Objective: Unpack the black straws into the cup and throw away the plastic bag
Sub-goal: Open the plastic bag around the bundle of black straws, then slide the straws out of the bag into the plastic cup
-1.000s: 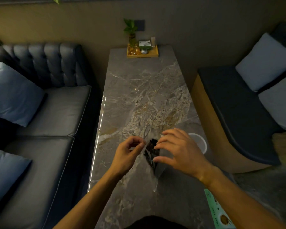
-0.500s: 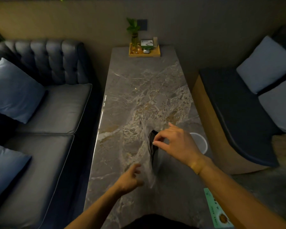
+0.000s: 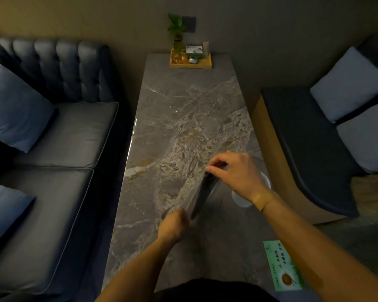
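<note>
A bundle of black straws [image 3: 204, 194] slants over the marble table [image 3: 183, 118], its top end pinched by my right hand [image 3: 238, 173]. My left hand [image 3: 175, 224] is closed on the lower end of the clear plastic bag [image 3: 183, 205], which is hard to make out against the stone. The straws' lower end still sits near the bag by my left hand. A white cup [image 3: 249, 196] stands on the table's right edge, largely hidden behind my right wrist.
A wooden tray [image 3: 190, 64] with a small plant and a card stands at the table's far end. A green printed card [image 3: 284, 265] lies at the near right corner. A dark sofa [image 3: 52, 138] runs along the left, a cushioned bench [image 3: 314, 131] along the right.
My hands have drawn apart: the right hand rose away with the straws' top end, the left hand pulled the bag's lower end toward me. More of the straws shows outside the bag.
</note>
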The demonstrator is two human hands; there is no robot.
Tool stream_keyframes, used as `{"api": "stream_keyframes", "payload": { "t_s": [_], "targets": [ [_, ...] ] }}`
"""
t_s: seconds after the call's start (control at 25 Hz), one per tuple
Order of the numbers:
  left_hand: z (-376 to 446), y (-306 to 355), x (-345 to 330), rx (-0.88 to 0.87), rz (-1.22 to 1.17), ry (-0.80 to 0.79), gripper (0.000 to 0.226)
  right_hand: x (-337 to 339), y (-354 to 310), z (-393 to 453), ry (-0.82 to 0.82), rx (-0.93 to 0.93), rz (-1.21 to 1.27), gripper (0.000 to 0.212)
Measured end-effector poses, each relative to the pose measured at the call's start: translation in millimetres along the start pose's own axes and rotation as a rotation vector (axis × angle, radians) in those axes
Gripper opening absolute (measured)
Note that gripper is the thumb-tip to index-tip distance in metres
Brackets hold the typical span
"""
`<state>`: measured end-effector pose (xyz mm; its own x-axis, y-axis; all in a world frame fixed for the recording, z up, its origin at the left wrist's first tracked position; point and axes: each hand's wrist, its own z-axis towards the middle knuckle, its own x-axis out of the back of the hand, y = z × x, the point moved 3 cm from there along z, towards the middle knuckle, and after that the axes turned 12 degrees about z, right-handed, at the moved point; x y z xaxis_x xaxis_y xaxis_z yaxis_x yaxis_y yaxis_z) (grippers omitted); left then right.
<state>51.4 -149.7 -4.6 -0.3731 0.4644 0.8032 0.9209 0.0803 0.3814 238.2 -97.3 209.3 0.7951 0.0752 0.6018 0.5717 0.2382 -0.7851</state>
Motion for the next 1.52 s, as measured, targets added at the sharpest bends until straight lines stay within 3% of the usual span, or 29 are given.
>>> {"api": "stream_keyframes", "payload": {
  "t_s": [0.08, 0.24, 0.4, 0.52, 0.68, 1.52],
  "targets": [
    [1.4, -6.2, 9.7, 0.006, -0.086, 0.034, 0.007, 10.8, 6.0, -1.2, 0.059, -0.057, 0.021, 0.009],
    [5.6, -21.3, 46.9, -0.017, -0.311, 0.197, 0.023, 42.4, 27.4, 1.4, 0.204, -0.204, 0.151, 0.005],
    [9.7, -36.0, 90.9, -0.049, -0.533, 0.313, 0.017, 66.5, 42.2, -0.8, 0.260, -0.277, 0.366, 0.009],
    [13.3, -33.9, 120.6, -0.109, -0.669, 0.350, 0.003, 76.2, 57.2, -5.9, 0.300, -0.339, 0.533, 0.004],
    [16.7, -15.3, 151.3, -0.167, -0.751, 0.351, 0.009, 81.5, 85.9, -16.8, 0.397, -0.484, 0.630, 0.012],
    [16.8, 88.8, 228.1, -0.455, -0.573, 0.363, 0.011, 71.7, 152.2, -58.1, 0.533, -0.718, 0.816, 0.020]
  ]
}}
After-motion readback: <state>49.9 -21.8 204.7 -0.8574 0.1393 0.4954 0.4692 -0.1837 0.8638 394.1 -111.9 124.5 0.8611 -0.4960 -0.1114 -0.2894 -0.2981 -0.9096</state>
